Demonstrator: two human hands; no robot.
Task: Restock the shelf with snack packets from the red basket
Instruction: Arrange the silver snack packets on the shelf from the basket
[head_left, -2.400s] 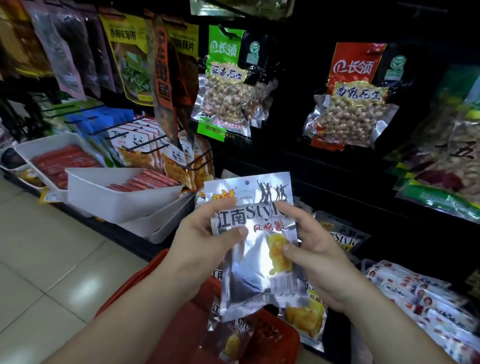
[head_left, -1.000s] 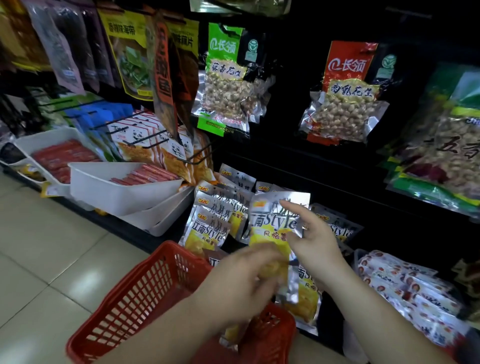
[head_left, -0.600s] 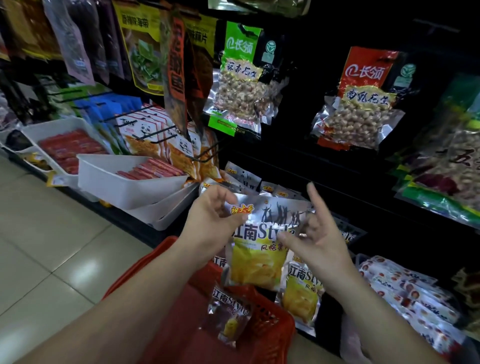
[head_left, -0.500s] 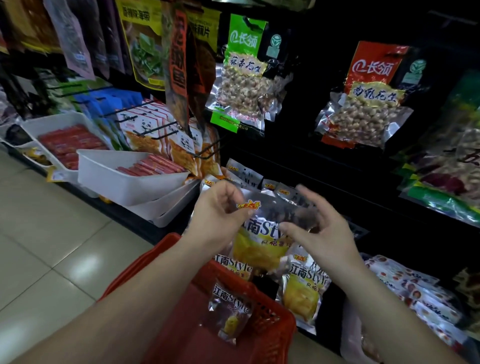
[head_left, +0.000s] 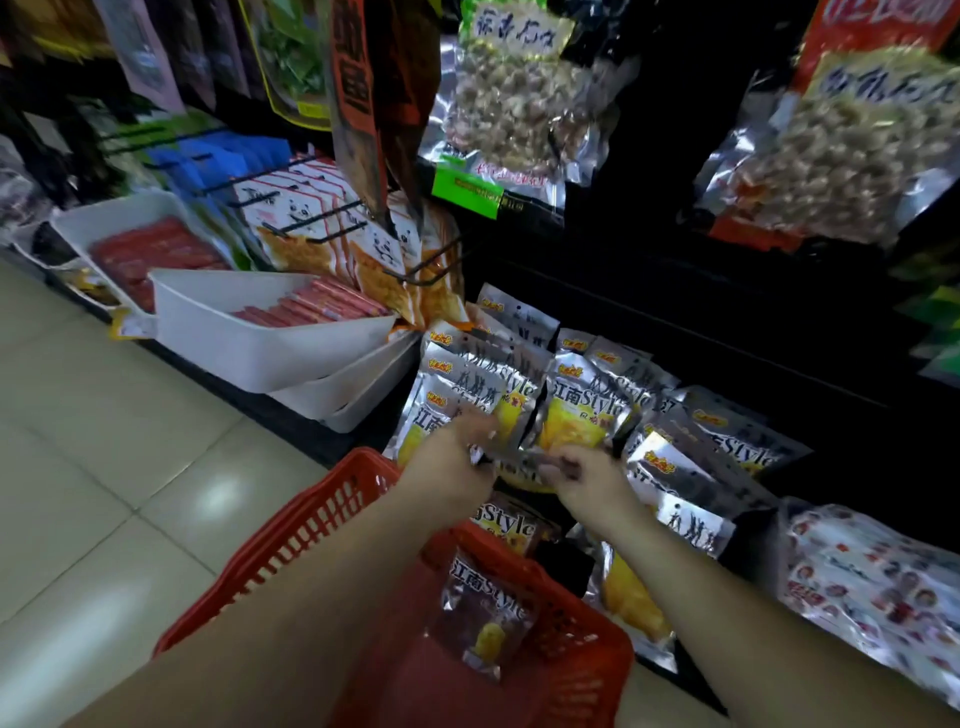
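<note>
The red basket (head_left: 291, 540) is sitting nearest, low in the view on the tiled floor (head_left: 104, 441), with both forearms reaching over it. Inside the basket a loose packet (head_left: 485, 618) is lying face up, silver with a yellow snack printed on it. A second packet (head_left: 511, 527) is leaning at the basket's far rim.

Just past that rim, the left hand (head_left: 452, 462) and the right hand (head_left: 587, 475) are meeting on a held packet (head_left: 522, 465). Each grip is clamping one side of it with curled fingers, though motion blur is smearing the fingertips. The held packet is hanging above the basket's far edge, right in front of the shelf (head_left: 727, 338).

Beyond the basket, stocked packets (head_left: 587, 400) of the same kind are standing in overlapping rows on the shelf. Beyond and to the left of the basket, a white tray (head_left: 249, 338) is holding red sausages (head_left: 311, 306). High above and beyond the basket, a bag of nuts (head_left: 514, 104) is hanging.
</note>
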